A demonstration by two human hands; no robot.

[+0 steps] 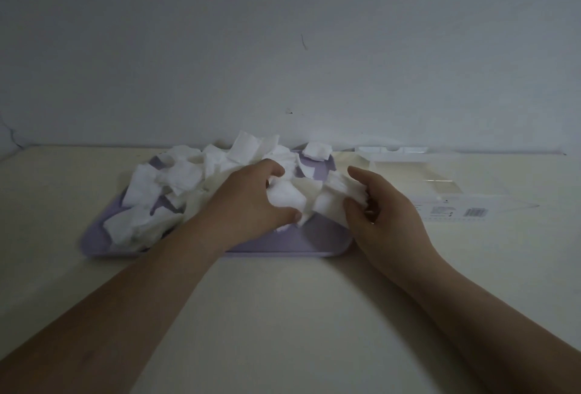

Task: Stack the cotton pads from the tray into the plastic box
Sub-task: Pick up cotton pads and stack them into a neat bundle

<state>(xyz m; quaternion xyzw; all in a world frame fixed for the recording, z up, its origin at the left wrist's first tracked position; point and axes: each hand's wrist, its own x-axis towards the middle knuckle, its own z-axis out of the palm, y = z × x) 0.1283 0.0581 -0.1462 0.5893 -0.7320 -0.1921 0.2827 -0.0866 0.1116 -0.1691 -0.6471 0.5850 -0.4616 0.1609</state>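
Against a bare grey wall, a cream table [283,315] held a lilac tray [283,245] heaped with cotton pads [179,175]; the left hand [248,201] and right hand [383,208] each clutched pads over it, while the clear plastic box [440,173] lay just right of the tray, its barcode label unreadable

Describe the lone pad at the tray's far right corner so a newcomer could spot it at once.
Find the lilac tray on the table. At its far right corner, near the wall, lies one square white pad. It sits apart from the heap.
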